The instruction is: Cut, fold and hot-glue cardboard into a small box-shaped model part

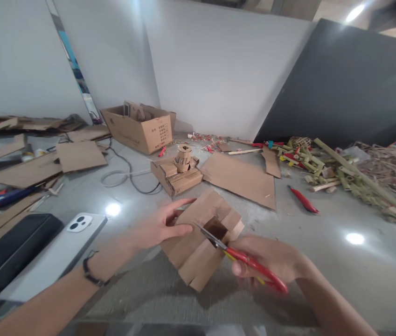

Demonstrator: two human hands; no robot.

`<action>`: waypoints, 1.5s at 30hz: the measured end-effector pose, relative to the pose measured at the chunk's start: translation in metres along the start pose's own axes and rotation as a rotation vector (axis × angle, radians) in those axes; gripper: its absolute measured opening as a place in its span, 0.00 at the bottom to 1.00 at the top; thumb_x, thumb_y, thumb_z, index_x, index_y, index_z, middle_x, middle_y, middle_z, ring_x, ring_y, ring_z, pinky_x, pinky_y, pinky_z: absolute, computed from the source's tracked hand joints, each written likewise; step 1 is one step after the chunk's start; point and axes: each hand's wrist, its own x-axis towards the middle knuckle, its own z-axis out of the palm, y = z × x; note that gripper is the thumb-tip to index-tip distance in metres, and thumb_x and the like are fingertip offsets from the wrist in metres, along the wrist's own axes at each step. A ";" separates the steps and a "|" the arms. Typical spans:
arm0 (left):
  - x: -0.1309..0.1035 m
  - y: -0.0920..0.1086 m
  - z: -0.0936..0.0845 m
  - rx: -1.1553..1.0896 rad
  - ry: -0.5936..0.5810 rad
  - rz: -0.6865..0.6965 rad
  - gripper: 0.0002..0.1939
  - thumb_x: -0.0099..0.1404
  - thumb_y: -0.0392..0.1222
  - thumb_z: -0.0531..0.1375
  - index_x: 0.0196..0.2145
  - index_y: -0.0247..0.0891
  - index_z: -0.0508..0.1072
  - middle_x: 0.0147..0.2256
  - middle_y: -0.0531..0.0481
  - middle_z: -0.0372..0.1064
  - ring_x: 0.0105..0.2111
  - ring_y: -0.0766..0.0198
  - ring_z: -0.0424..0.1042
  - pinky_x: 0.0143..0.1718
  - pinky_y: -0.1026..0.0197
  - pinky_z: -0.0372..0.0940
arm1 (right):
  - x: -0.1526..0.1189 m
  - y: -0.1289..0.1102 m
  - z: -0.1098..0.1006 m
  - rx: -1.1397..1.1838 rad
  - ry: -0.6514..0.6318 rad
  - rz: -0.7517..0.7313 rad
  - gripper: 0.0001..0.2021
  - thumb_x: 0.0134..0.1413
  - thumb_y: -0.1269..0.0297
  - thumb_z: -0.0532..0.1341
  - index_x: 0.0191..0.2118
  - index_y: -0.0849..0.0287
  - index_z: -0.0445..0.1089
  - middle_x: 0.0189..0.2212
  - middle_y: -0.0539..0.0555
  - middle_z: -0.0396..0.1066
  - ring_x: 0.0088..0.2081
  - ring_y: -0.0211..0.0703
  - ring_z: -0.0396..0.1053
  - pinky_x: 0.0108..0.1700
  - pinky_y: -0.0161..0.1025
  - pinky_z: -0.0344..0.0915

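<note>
My left hand [175,221] grips the left side of a creased cardboard piece [201,261], thumb on top and fingers behind. A square opening shows in the middle of this cardboard, with folded flaps around it. In my right hand [264,259] are scissors [253,266] with red handles and a little yellow on the inner side. Their metal blades point up and left, lying over the cardboard at the edge of the opening, with the tip near my left thumb. Whether the blades touch the cardboard I cannot tell.
Behind the cardboard stands a small cardboard model [180,177] beside a flat sheet [239,179]. A cardboard box [142,130] sits farther back. A red-handled tool [302,199] and bamboo pieces [344,172] lie right. A white phone [54,252] and black case [16,247] are left.
</note>
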 end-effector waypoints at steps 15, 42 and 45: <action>-0.011 -0.007 0.013 -0.064 0.160 0.008 0.30 0.69 0.50 0.62 0.66 0.52 0.62 0.68 0.52 0.57 0.68 0.45 0.54 0.64 0.47 0.58 | -0.005 -0.015 0.001 -0.369 0.158 -0.172 0.16 0.64 0.51 0.57 0.29 0.54 0.59 0.26 0.50 0.67 0.27 0.40 0.61 0.29 0.40 0.53; -0.011 0.004 0.012 0.306 0.272 0.082 0.25 0.75 0.56 0.49 0.66 0.51 0.64 0.69 0.54 0.58 0.69 0.51 0.55 0.70 0.48 0.48 | -0.003 -0.002 0.004 -0.092 0.131 -0.137 0.30 0.60 0.30 0.51 0.39 0.55 0.68 0.34 0.55 0.72 0.28 0.44 0.72 0.26 0.38 0.68; -0.015 0.006 0.009 0.279 0.190 0.036 0.29 0.73 0.60 0.52 0.69 0.54 0.58 0.71 0.54 0.53 0.70 0.49 0.52 0.71 0.46 0.47 | 0.000 -0.001 0.005 -0.140 0.161 -0.143 0.32 0.60 0.28 0.49 0.40 0.55 0.70 0.35 0.56 0.72 0.32 0.46 0.72 0.32 0.39 0.71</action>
